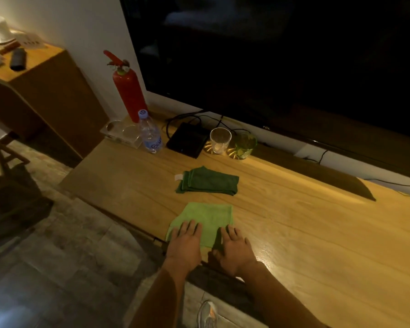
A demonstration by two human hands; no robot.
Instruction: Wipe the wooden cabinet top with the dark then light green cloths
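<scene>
A light green cloth (206, 216) lies spread flat near the front edge of the wooden cabinet top (305, 228). My left hand (185, 245) rests flat on its near left part, fingers apart. My right hand (234, 249) presses on its near right corner, where the cloth edge is bunched under the fingers. A dark green cloth (208, 182), folded, with a white tag at its left end, lies untouched just beyond the light one.
Along the back stand a water bottle (150, 133), a black box (187, 140) with cables, a clear glass (220, 140) and a green glass (245, 144). A red fire extinguisher (128, 91) and a large dark TV (282, 55) are behind. My shoe (207, 314) is below.
</scene>
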